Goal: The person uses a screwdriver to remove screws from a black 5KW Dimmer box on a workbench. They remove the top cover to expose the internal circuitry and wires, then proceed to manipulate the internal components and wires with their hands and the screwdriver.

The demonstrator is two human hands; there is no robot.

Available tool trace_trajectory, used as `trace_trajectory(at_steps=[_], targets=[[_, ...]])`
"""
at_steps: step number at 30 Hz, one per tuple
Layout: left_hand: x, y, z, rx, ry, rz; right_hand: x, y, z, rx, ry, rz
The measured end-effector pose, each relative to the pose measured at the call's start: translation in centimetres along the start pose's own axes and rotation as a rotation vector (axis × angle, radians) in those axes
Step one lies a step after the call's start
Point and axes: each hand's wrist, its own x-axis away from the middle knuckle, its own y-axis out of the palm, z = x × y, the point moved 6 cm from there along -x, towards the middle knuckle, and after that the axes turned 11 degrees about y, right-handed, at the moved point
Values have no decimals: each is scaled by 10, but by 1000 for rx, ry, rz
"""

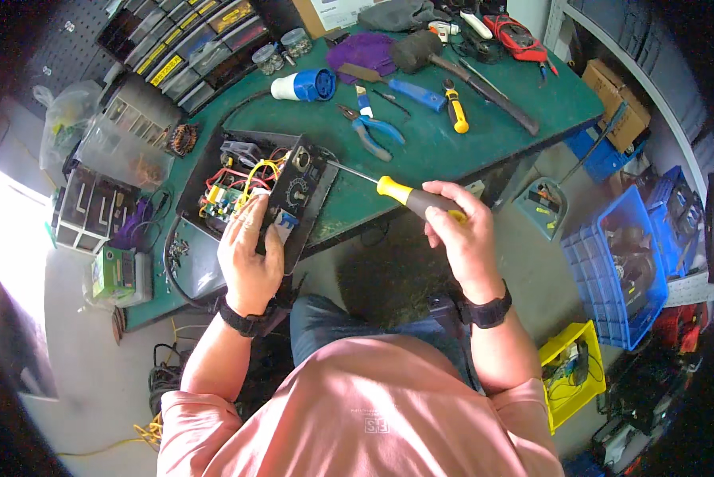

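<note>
A black metal electronics box [190, 208] sits uncovered on the green workbench, its circuit board and red and yellow wires showing. My left hand [249, 258] grips the near edge, fingers over the top and thumb against the front panel [297, 191], which has a round dial and a blue switch. In my right hand [462, 230] is a screwdriver [404, 193] with a yellow and dark grey handle. Its shaft points left, with the tip at the panel's far right edge. Whether the tip sits in a screw is too small to tell.
Blue-handled pliers [371, 135], a yellow-handled tool [455, 107], a rubber mallet [476, 75] and a blue-and-white plug [303, 85] lie farther back on the workbench [492, 147]. Drawer organizers [190, 44] stand at the far left. Blue [617, 270] and yellow crates [573, 374] are on my right.
</note>
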Motion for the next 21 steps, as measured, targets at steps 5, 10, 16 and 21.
trace_trajectory(at_steps=[5, 10, 16, 21], targets=[[2, 0, -1, 37, -43, 6, -12, -1, 5, -335, 179, -19], [1, -3, -2, 55, -3, 43, -14, 0, 0, -232, 330, -70], [-1, -4, -4, 79, 2, 57, -13, -4, 12, -238, 641, -81], [-1, -6, -6, 59, 24, 53, -19, -4, 7, -194, 605, -113]])
